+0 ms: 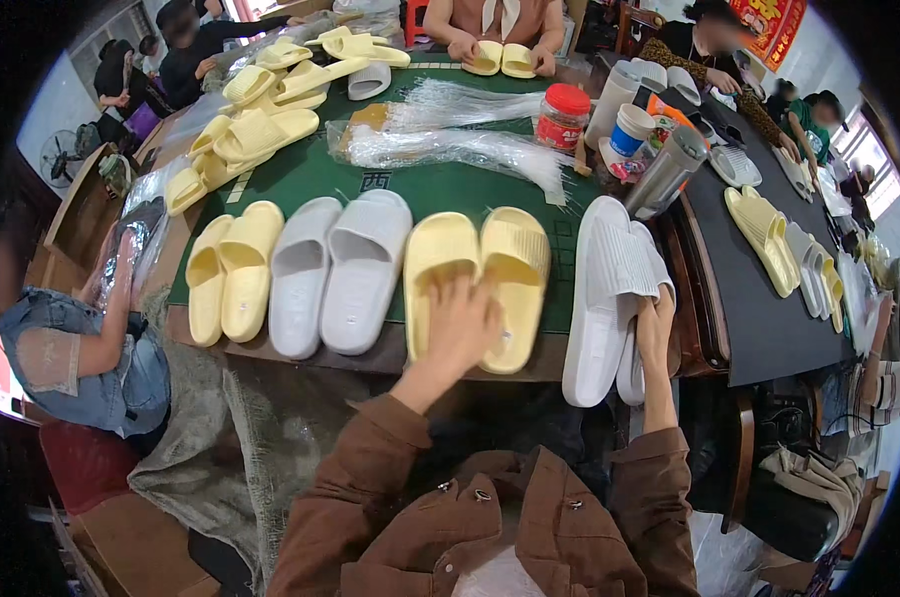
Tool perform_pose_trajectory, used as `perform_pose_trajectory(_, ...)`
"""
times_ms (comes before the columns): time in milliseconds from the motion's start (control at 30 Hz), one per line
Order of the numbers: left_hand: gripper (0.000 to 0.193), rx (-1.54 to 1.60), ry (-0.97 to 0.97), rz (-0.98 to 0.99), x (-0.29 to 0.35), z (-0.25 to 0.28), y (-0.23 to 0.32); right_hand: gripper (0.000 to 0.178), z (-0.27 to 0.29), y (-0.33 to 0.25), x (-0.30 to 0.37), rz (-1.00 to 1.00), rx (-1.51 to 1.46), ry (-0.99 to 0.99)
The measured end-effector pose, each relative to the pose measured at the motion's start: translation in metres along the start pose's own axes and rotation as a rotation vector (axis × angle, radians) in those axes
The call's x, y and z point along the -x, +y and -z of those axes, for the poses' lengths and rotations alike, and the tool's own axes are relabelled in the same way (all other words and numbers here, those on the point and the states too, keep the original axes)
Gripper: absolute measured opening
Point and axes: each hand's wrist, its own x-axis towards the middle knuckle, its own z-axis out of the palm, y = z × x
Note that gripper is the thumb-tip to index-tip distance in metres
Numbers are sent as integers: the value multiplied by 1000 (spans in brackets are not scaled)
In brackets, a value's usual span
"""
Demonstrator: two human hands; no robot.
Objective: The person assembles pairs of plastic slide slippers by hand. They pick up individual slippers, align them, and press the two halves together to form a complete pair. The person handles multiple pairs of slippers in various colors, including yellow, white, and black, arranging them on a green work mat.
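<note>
Far left of the left hand, two small pale-yellow moulded slippers [243, 289] sit side by side on the green-surfaced tabletop [305, 189], toes pointing away from the worker. Just left of the same hand stands a larger pair of pale grey slippers with ribbed straps [348, 284], similarly aligned. At centre, the worker's left hand [462, 316], slightly blurred, hovers over or rests upon a wide-strapped pale-yellow pair [519, 269], fingers loosely spread; whether they touch is unclear. To its right, the right hand [657, 323] reaches into the straps of a tilted, whitish pair with ribbed uppers [604, 298], fingertips hidden, so their grip cannot be told. The step in hand appears to be setting slippers out in matched pairs; the next move would seem to call for levelling the whitish pair beside the yellow one and freeing the right hand.
</note>
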Motion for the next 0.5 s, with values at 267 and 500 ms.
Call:
perform_pose_trajectory(267, 49, -112, 94, 21, -12, 35, -89, 17, -14, 3, 3, 233, 342, -82)
perform_pose_trajectory(500, 48, -126, 133, 12, -15, 33, -137, 21, -64, -36, 11, 268, 486, -230)
